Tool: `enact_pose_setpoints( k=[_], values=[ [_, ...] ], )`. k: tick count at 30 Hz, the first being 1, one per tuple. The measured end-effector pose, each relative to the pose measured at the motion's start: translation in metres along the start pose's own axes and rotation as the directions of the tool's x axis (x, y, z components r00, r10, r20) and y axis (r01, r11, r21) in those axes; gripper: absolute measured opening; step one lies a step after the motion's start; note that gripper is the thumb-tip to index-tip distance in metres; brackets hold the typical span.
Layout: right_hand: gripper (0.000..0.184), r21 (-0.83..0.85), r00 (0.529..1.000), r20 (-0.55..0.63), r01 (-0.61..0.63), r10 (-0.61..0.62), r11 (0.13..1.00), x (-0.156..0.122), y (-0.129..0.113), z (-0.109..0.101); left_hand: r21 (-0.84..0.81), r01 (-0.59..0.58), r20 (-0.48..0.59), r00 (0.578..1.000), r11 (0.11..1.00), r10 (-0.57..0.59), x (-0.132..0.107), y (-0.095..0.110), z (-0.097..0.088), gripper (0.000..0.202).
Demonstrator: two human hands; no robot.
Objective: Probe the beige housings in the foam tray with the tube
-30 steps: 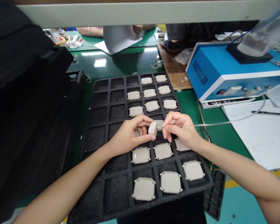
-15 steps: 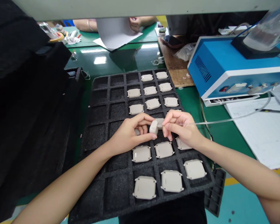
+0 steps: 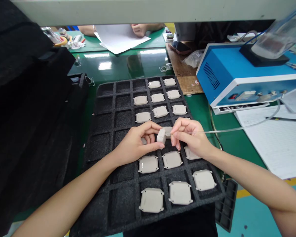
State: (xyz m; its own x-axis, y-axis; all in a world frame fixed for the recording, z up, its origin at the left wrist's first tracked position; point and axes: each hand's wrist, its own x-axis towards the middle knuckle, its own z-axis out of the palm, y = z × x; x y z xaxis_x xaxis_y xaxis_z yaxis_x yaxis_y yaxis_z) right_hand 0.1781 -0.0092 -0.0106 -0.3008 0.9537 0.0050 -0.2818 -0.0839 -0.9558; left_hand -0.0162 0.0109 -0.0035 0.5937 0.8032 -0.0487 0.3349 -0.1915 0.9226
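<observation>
My left hand [image 3: 134, 141] pinches a beige watch case [image 3: 161, 136] between thumb and fingers, tipped up on its edge. My right hand [image 3: 192, 135] is closed on the end of a thin clear tube [image 3: 227, 131], its tip close against the case; whether they touch I cannot tell. Both hands are over a black foam tray [image 3: 123, 205] with square pockets. Several similar beige cases lie in its right-hand columns, among them one below the hands [image 3: 172, 159]. The left columns show bare pockets. My right hand partly covers a case beneath it.
A blue dispensing machine [image 3: 227, 72] stands at the right, with a clear cup [image 3: 268, 46] on top. Written sheets [image 3: 273, 141] lie below it. Black foam trays [image 3: 39, 115] stack at the left. Across the bench, another person's hand [image 3: 139, 30] rests by paper [image 3: 118, 38].
My hands keep the same hold on the case and tube. The view has shifted slightly. Across the bench, the other person's paper has come down flatter.
</observation>
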Motion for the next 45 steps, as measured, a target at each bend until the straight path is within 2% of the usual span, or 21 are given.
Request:
enact_pose_setpoints(
  k=[9,31,45],
  values=[
    [0.004,-0.004,1.0,0.013,0.011,-0.011,1.0,0.0001,0.0002,0.0,0.004,-0.001,-0.003,1.0,1.0,0.001,-0.002,0.0015,-0.0007,0.035],
    [0.005,0.013,0.999,0.021,-0.049,0.049,0.999,0.0017,-0.0032,0.0019,0.005,0.02,-0.007,1.0,1.0,-0.02,0.0001,0.0026,-0.0004,0.036],
    [0.006,0.01,1.0,0.0,-0.021,0.021,1.0,0.0004,-0.0008,0.0007,-0.01,0.017,-0.001,1.0,1.0,-0.017,-0.0008,0.0041,-0.0005,0.034]
  ],
)
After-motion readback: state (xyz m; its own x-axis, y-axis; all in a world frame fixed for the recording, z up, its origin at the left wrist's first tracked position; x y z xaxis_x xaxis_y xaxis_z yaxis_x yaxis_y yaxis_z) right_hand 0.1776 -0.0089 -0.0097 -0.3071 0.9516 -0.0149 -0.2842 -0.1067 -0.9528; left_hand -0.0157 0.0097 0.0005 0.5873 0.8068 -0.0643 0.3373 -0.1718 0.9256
